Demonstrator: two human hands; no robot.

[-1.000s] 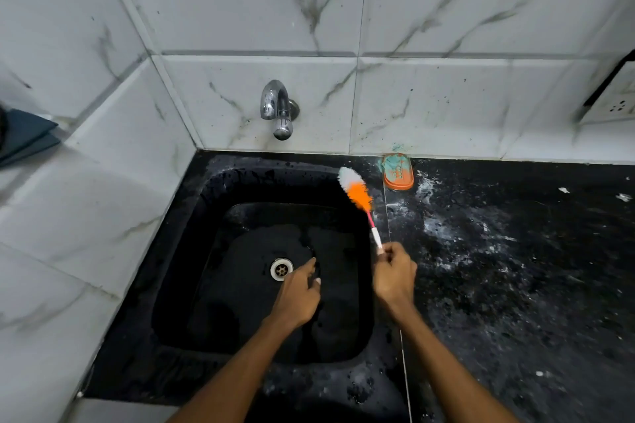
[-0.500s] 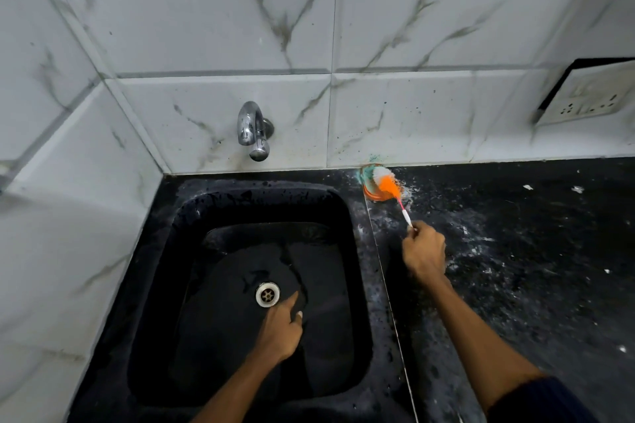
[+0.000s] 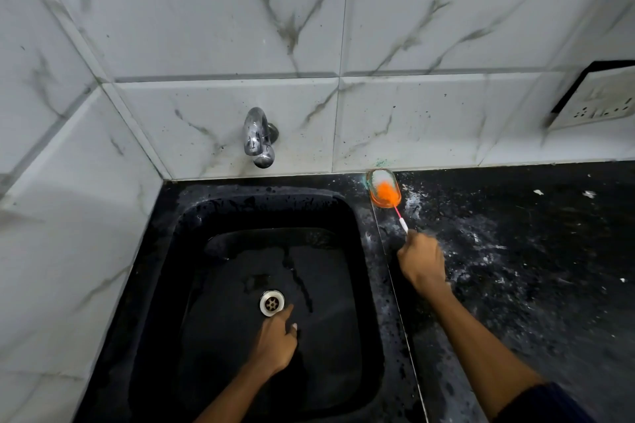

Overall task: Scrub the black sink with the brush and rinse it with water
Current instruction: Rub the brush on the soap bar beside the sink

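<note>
The black sink fills the lower left, wet, with a steel drain in its floor. My left hand rests on the sink floor just below the drain, fingers loosely apart, holding nothing. My right hand is over the counter to the right of the sink, gripping the thin handle of the brush. The brush's orange and white bristles lie in the orange soap dish at the wall. A chrome tap sticks out of the wall above the sink; no water runs from it.
The black counter right of the sink is speckled with white residue. White marble tiles cover the back wall and the left side wall. A switch and socket plate sits on the wall at the far right.
My right hand carried the brush from above the sink's right rim back to the soap dish, and its bristles now lie in the dish. My left hand stayed by the drain.
</note>
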